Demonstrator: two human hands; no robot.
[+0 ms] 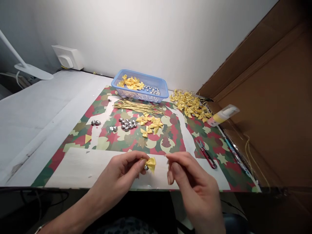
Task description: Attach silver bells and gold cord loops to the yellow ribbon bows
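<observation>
My left hand (128, 169) pinches a yellow ribbon bow (151, 163) between thumb and fingers, above the white sheet near the table's front edge. Just under the bow's knot sits a round silver bell (146, 167), partly covered by my fingertips. To the right of the bow, and apart from it, my right hand (188, 178) is closed with curled fingers and the thumb against them. Whatever it might hold is too small or hidden to make out. Beyond my hands lie several loose yellow bows (156, 124) and a cluster of silver bells (128, 124).
Behind these lie gold ties (136, 105) and a blue basket (140, 97) of bows and bells. Bows with ties form a pile (188, 102) near a capped bottle (223, 115). Red-handled thread snips (206, 154) lie at right. Cardboard (273, 81) walls the right side.
</observation>
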